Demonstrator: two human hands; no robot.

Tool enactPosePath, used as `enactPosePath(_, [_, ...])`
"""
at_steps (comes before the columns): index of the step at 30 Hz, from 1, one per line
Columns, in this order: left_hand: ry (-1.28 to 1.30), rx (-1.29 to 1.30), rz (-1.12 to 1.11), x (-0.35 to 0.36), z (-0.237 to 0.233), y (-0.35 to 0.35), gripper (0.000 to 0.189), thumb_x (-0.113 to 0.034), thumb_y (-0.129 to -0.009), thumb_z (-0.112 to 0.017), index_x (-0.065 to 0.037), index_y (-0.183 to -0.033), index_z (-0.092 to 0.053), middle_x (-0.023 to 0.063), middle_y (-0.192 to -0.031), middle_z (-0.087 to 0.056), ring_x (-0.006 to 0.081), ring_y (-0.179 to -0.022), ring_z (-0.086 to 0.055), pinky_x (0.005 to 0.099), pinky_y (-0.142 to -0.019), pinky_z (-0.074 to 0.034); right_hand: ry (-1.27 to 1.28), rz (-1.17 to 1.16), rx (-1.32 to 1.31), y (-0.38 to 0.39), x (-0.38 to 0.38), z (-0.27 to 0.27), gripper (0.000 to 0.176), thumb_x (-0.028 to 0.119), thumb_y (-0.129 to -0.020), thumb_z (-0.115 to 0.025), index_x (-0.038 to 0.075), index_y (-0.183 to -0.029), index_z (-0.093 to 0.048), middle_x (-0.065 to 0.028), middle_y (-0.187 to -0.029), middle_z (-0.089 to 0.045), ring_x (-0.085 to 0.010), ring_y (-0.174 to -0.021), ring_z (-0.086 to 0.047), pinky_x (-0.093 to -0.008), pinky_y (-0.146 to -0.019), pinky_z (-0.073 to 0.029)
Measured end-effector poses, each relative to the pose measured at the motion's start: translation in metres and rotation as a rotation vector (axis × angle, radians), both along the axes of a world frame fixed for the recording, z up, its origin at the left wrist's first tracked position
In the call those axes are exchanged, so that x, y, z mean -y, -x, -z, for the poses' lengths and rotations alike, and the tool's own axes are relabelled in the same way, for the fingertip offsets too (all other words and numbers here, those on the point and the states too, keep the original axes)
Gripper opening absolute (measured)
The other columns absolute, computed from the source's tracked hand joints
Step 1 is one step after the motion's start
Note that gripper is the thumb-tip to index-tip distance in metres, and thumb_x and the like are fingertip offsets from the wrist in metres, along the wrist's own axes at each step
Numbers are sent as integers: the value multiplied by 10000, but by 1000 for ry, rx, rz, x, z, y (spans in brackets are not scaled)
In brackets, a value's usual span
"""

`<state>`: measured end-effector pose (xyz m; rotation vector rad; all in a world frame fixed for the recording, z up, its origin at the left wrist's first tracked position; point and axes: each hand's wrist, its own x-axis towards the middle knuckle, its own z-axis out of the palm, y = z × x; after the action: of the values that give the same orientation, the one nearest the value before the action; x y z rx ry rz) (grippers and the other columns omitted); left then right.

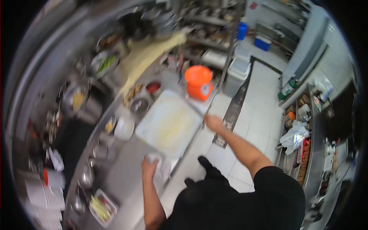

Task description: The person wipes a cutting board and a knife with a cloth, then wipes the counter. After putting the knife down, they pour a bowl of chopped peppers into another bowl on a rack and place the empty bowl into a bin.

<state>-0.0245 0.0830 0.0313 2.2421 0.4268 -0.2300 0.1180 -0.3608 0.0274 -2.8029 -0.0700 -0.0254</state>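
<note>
Left hand [148, 168] squeezes a white cloth [162, 171] by the white board's [168, 122] near corner, maybe for wiping. Right hand [214, 123] touches the board's side, maybe steadying it; its grip I cannot tell.

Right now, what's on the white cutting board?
Cutting board shows only a pale yellowish smear. Left hand holds a white cloth on its near corner; the surface beneath is covered.
</note>
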Motion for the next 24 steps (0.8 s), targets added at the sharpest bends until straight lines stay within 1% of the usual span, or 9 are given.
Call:
enactPosePath(1, [4,-56,-59,16,-6,-2,819,-411,-803,-774,96,-1396,-526,313,-1421,-539,421,-1359,-492,451,-1169,-364,-18,-26,-19,-6,3,-6,262,275,-989,-456,67,-1061,-597,-203,-891,-719,-415,-861,-705,-558,-751,-545])
enactPosePath(3, [-47,99,-32,21,45,-15,722,-459,-813,-731,95,-1266,-631,334,-1320,-589,444,-1266,-539,462,-1114,-408,23,31,-12,-15,-15,-34,240,276,-997,-487,76,-1069,-600,-223,-850,-707,-429,-849,-696,-562,-741,-542])
enactPosePath(8, [-61,115,-236,57,25,-18,644,-378,-796,-746,85,-1232,-649,302,-1176,-668,380,-1108,-653,413,-969,-504,148,-16,-67,-46,-40,-42,264,276,-1014,-487,66,-1148,-575,-219,-946,-721,-421,-876,-706,-539,-787,-557])
enactPosePath(9, [43,99,-271,53,31,-18,631,-384,-820,-739,87,-1229,-645,271,-1138,-684,352,-1081,-663,398,-938,-514,168,-15,-58,-51,-39,-43,266,272,-1016,-484,61,-1149,-574,-219,-955,-722,-417,-884,-708,-534,-793,-559])
enactPosePath(12, [233,54,-376,46,42,-16,608,-383,-853,-733,79,-1237,-636,243,-1125,-690,307,-1080,-665,388,-928,-514,218,-17,-54,-60,-38,-41,273,266,-1020,-476,47,-1152,-569,-220,-972,-724,-406,-906,-714,-521,-807,-565])
enactPosePath(15, [340,-29,-336,58,7,-14,639,-367,-860,-750,83,-1285,-590,225,-1174,-674,275,-1097,-654,372,-935,-512,259,-44,-101,-62,-32,-35,266,234,-1004,-491,30,-1161,-560,-228,-988,-725,-404,-926,-720,-497,-818,-578])
enactPosePath(18, [356,-65,-192,73,-22,-12,698,-341,-825,-798,93,-1309,-545,230,-1244,-643,282,-1127,-641,375,-962,-505,287,-23,-71,-54,-46,-10,235,171,-986,-497,24,-1159,-556,-235,-987,-720,-394,-896,-730,-475,-782,-599])
enactPosePath(21, [202,55,-114,74,-4,-7,756,-326,-747,-836,117,-1280,-532,275,-1260,-583,370,-1147,-618,410,-984,-504,288,-18,-95,-14,-80,-13,193,114,-964,-500,20,-1124,-552,-242,-979,-713,-401,-852,-735,-469,-726,-612])
enactPosePath(24, [155,105,-118,74,8,-7,743,-294,-726,-842,100,-1278,-540,254,-1266,-585,346,-1144,-617,410,-971,-511,292,-56,-116,23,-103,-13,160,98,-966,-491,19,-1098,-536,-235,-943,-705,-415,-813,-732,-483,-678,-611])
